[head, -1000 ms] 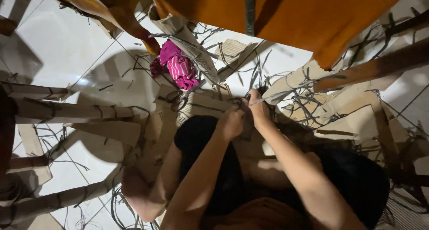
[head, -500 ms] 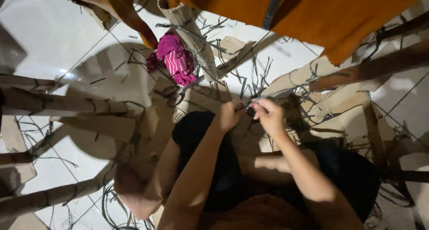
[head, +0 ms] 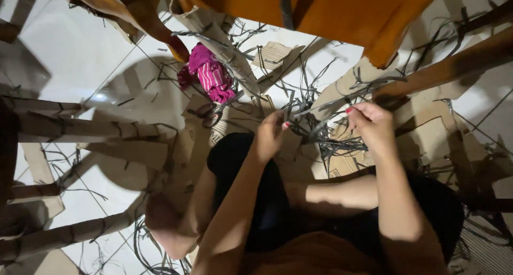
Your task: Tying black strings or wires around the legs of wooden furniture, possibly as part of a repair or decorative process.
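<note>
I sit on a white tiled floor with my legs folded. My left hand [head: 271, 133] and my right hand [head: 371, 124] are raised in front of me, each pinching one end of a thin dark grey strip [head: 320, 110] stretched between them. A tangle of similar dark strips [head: 320, 139] lies on the floor just beyond and below my hands, over pieces of brown cardboard [head: 427, 131].
Scissors [head: 214, 112] lie on cardboard left of my left hand, near a pink striped cloth [head: 212, 77]. Rolled cardboard tubes [head: 80, 128] lie on the left. An orange cloth-covered piece of furniture [head: 342, 13] overhangs the top, and a wooden bar [head: 454, 67] crosses at right.
My hands have moved apart: the right one went to the right and the left one stayed near the middle, drawing the dark strip out between them. The camera tilted slightly.
</note>
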